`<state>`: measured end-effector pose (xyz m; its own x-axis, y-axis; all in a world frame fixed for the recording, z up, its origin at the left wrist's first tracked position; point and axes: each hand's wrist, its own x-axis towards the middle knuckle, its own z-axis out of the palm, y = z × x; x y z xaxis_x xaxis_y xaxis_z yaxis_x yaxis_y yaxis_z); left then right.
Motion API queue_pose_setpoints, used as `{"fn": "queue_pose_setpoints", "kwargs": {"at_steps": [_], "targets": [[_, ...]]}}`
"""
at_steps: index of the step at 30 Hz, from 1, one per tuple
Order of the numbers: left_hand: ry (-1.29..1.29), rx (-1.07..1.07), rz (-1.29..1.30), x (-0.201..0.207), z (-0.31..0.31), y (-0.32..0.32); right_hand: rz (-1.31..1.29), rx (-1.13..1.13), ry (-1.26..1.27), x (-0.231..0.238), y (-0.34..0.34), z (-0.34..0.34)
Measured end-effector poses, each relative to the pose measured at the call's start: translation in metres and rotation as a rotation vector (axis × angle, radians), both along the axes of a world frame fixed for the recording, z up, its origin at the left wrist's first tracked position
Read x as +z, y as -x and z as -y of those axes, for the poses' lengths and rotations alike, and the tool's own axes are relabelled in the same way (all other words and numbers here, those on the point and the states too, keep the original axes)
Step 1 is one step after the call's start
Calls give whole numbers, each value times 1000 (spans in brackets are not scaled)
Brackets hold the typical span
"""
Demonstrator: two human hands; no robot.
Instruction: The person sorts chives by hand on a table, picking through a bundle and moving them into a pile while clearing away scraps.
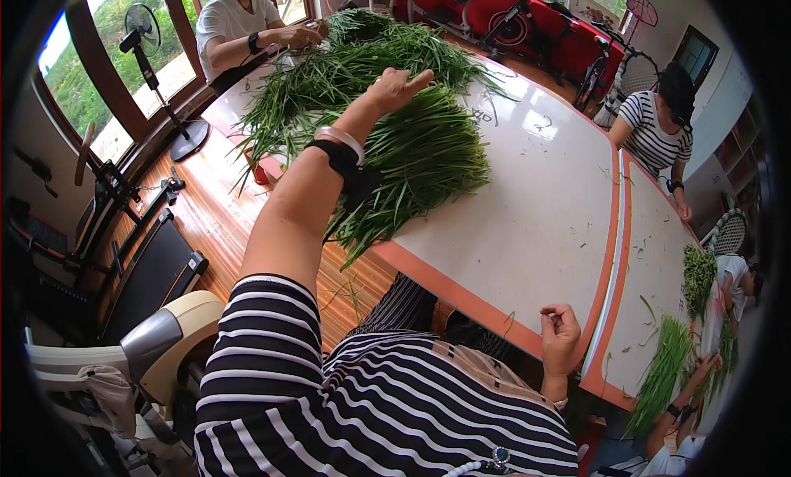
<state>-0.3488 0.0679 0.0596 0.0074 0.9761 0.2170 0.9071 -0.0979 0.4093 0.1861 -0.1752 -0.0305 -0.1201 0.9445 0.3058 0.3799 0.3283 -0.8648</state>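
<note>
A large heap of garlic chives (428, 160), long thin green leaves with their cut ends lined up toward the right, covers the left part of the white table. My left hand (401, 90) reaches across the top of this heap, fingers stretched out over the leaves and holding none of them. At the near edge of the table, my right hand (560, 333) is raised with its fingers curled in; nothing shows in it. A dark band and a pale bangle circle my left wrist.
The white table (527, 222) has an orange-pink border and scattered leaf bits. A co-worker (239, 32) handles greens at the far left; another person (659, 119) sits at the right. More chives (667, 362) lie lower right by another person's hands. A fan (144, 57) and treadmill (152, 271) stand left.
</note>
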Motion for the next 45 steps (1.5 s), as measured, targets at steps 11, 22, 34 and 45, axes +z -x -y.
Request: {"fn": "queue_pose_setpoints", "kwargs": {"at_steps": [11,22,34,45], "targets": [[242,233,50,-19,-35,-9,1,-58,85,9,8,0],[236,354,81,-11,26,-67,0,-51,82,-1,3,0],[64,338,-8,-18,26,-66,58,191,239,36,47,-8],[381,272,168,-10,9,-50,-69,576,673,67,122,-56]]}}
